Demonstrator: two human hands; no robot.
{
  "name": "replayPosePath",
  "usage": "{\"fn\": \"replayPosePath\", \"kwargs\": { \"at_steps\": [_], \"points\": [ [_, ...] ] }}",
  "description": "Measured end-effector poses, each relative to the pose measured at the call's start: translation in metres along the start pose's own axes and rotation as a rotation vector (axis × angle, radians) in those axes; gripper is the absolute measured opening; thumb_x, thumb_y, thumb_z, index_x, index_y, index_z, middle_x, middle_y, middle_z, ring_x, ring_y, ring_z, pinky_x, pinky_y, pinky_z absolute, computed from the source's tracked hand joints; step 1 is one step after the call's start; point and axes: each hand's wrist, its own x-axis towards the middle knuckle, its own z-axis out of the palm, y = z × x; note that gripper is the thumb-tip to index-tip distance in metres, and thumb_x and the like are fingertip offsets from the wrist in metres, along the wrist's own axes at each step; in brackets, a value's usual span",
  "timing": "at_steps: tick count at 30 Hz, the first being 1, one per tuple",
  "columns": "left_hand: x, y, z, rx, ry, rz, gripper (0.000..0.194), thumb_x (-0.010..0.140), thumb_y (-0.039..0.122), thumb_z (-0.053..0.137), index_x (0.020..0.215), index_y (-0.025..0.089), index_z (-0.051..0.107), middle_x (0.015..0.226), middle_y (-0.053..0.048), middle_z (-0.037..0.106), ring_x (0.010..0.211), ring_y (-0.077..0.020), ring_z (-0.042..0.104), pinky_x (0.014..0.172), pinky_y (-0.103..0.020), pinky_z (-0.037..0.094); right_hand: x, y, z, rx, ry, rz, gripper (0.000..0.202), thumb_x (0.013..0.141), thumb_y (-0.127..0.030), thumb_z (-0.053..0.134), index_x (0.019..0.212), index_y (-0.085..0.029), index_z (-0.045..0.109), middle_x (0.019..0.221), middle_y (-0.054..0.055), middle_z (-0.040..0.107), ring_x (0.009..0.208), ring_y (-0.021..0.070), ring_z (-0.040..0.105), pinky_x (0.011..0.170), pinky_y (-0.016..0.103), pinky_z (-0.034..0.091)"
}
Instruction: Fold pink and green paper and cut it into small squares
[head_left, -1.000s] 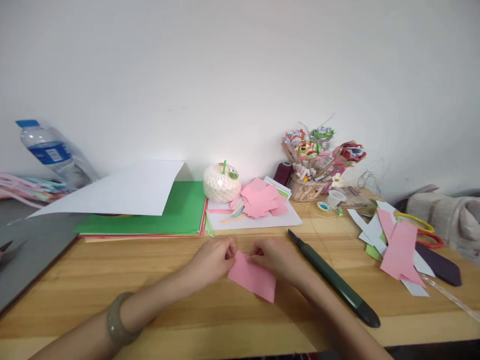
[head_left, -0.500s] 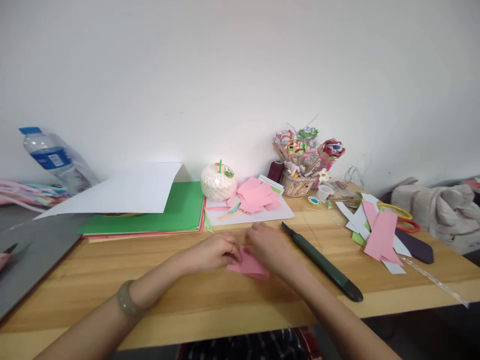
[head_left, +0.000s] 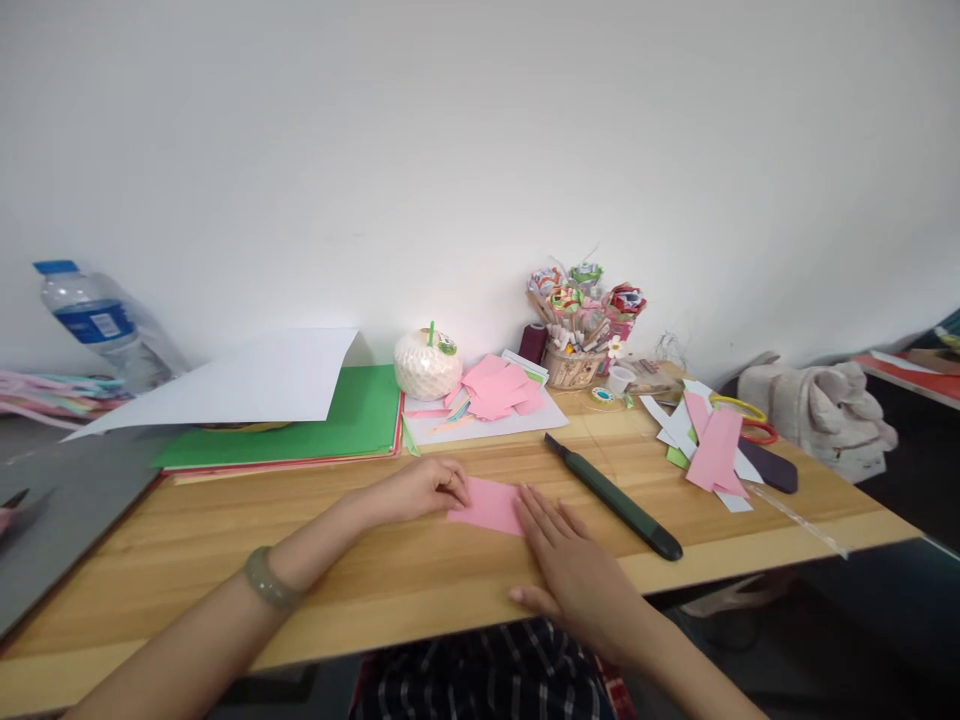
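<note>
A pink paper piece (head_left: 491,505) lies flat on the wooden table in front of me. My left hand (head_left: 427,488), with a bangle on its wrist, has its fingertips pinched together at the paper's left edge. Flat on the right end of that paper rests my right hand (head_left: 566,560), fingers stretched out and thumb apart. To the right of the paper lies a dark green cutter-like tool (head_left: 615,498) with a black end, touched by neither hand.
Behind are a pile of pink paper pieces (head_left: 499,388), a white net-wrapped round object (head_left: 427,366) and a basket of paper flowers (head_left: 576,366). Green sheets (head_left: 367,410) and a water bottle (head_left: 97,320) stand left. Paper strips (head_left: 716,450) and scissors (head_left: 761,432) lie right.
My right hand has drawn back toward me and flattened on the paper's right end. The paper now shows as a wider flat strip. The view has shifted slightly right.
</note>
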Motion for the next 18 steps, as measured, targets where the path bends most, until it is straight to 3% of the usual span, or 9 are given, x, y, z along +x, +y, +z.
{"fn": "replayPosePath", "kwargs": {
  "at_steps": [5, 11, 15, 18],
  "points": [
    [-0.001, 0.006, 0.000, 0.031, -0.002, -0.011, 0.015, 0.078, 0.010, 0.055, 0.080, 0.017, 0.069, 0.086, -0.003, 0.061, 0.080, -0.0121, 0.057, 0.076, -0.022, 0.045, -0.014, 0.018, 0.006, -0.069, 0.048, -0.060, 0.079, 0.081, -0.063, 0.040, 0.142, -0.016, 0.021, 0.145, 0.013, 0.024, 0.133, 0.0267, 0.023, 0.107, 0.053, 0.018],
    [-0.002, 0.009, 0.003, 0.072, -0.015, -0.002, 0.017, 0.078, 0.010, 0.054, 0.081, 0.018, 0.069, 0.089, -0.003, 0.062, 0.082, -0.0122, 0.058, 0.076, -0.022, 0.044, -0.028, 0.029, 0.013, -0.181, 0.187, -0.089, 0.074, 0.081, -0.061, 0.042, 0.140, -0.017, 0.029, 0.141, 0.011, 0.034, 0.128, 0.0273, 0.034, 0.103, 0.051, 0.030],
    [-0.004, 0.018, -0.001, 0.134, -0.023, 0.011, 0.016, 0.078, 0.012, 0.054, 0.080, 0.018, 0.069, 0.085, -0.002, 0.063, 0.078, -0.0133, 0.058, 0.072, -0.022, 0.043, -0.042, 0.045, 0.011, -0.209, 0.403, 0.052, 0.047, 0.091, -0.039, 0.036, 0.130, -0.016, 0.046, 0.132, 0.011, 0.048, 0.120, 0.0231, 0.046, 0.099, 0.043, 0.038],
    [-0.001, 0.029, -0.001, 0.267, -0.038, 0.040, 0.015, 0.080, 0.016, 0.055, 0.080, 0.020, 0.069, 0.079, -0.001, 0.065, 0.074, -0.0144, 0.059, 0.069, -0.023, 0.041, -0.053, 0.069, 0.006, -0.223, 0.532, 0.188, 0.045, 0.090, -0.036, 0.036, 0.123, -0.010, 0.051, 0.126, 0.016, 0.053, 0.117, 0.0259, 0.048, 0.097, 0.043, 0.041]
  ]
}}
